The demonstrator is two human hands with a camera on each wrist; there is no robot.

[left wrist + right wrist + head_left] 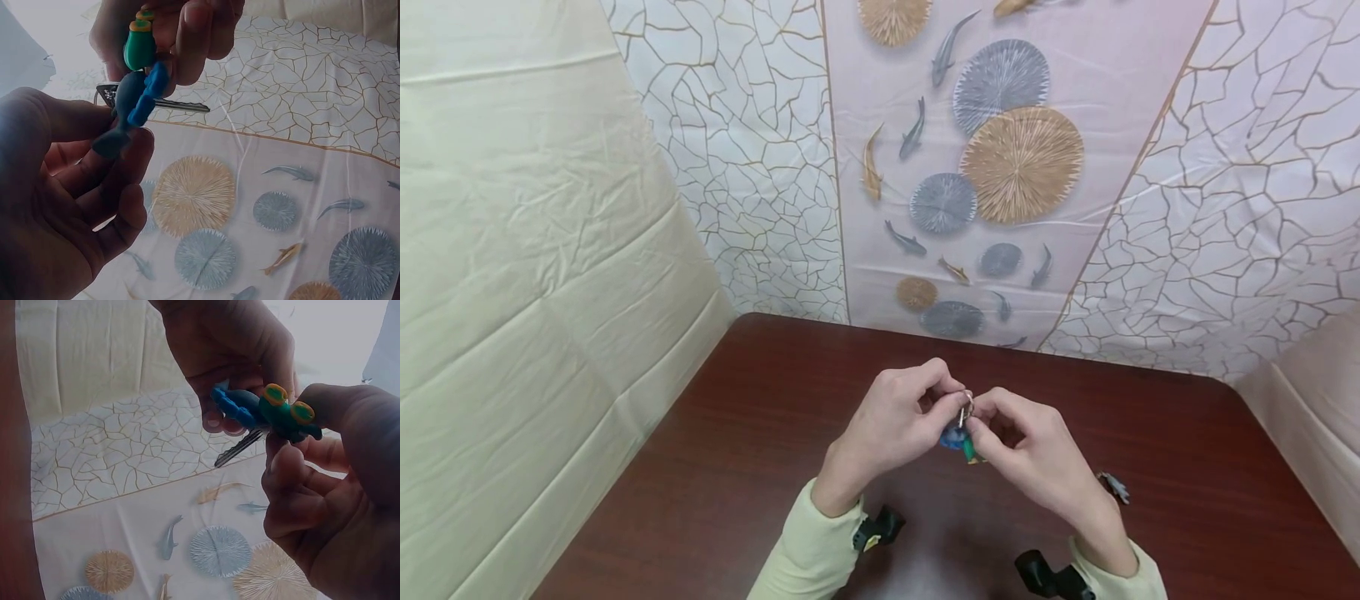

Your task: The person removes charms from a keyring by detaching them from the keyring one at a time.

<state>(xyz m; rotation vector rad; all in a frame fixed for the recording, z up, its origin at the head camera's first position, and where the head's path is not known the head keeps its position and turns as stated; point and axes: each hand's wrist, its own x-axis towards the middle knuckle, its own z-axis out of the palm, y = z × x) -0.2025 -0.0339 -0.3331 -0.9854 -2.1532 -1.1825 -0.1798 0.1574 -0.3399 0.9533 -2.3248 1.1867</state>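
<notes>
Close together, left hand [891, 421] and right hand [1033, 446] pinch a round metal ring [971, 404]; between them: toothed key [184, 105], lobed blue charm [149, 94], bulbous green charm [139, 50].

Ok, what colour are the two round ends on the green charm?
Both round ends are green ringed with orange; clearest in the right wrist view.

Under your grip lay a glossy, dark reddish-brown table [685, 450]. Beyond it you faced a pale pink panel [958, 243] printed with fish [951, 52] and round discs [1022, 164], flanked by white, gold-veined covering [760, 150], while creased cream cloth [535, 317] hung left of your grip.
</notes>
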